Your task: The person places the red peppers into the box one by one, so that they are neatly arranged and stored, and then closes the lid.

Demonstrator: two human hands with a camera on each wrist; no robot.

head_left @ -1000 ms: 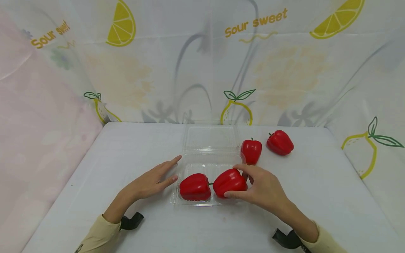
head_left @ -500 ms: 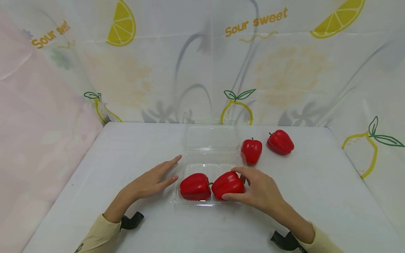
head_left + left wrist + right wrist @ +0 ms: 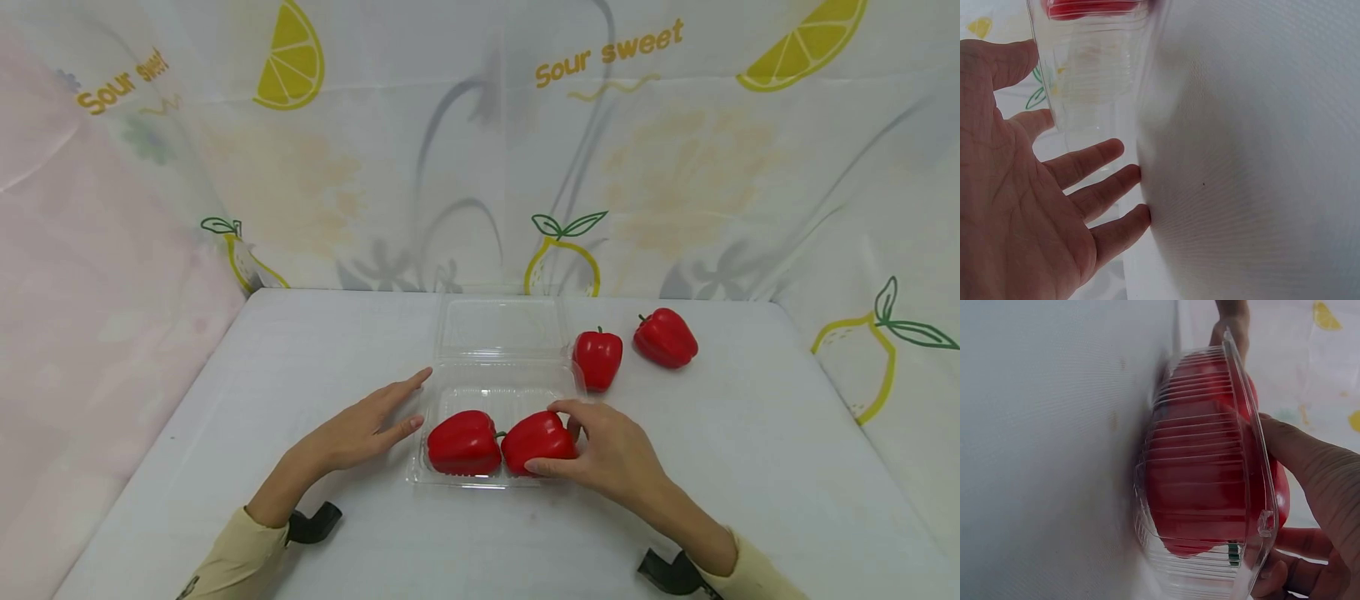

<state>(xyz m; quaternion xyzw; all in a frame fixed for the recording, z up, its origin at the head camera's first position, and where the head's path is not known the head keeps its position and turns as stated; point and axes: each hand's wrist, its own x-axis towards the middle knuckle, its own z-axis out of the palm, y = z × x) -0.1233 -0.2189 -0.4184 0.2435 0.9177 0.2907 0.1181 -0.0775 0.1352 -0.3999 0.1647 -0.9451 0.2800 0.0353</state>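
Note:
A clear plastic clamshell container (image 3: 480, 379) lies with its lid folded back, and two red bell peppers sit side by side along its near half. My right hand (image 3: 611, 446) grips the right-hand bell pepper (image 3: 534, 440) between thumb and fingers, inside the container. The left-hand bell pepper (image 3: 463, 443) lies on its side, stem pointing right. Spread fingers of my left hand (image 3: 367, 429) stand along the container's left edge. In the left wrist view, that thumb reaches the rim and the lower fingertips meet the table. The right wrist view shows peppers through the ribbed wall (image 3: 1194, 444).
Beyond the container's right side stands a red bell pepper (image 3: 597, 360), and another bell pepper (image 3: 665, 337) lies farther right. The white table (image 3: 315, 325) runs back to a printed cloth backdrop (image 3: 465, 150). Black wrist mounts (image 3: 315, 523) hang below both forearms.
My right hand has shifted slightly left and down with its pepper, which sits lower in the container. The left hand keeps its place.

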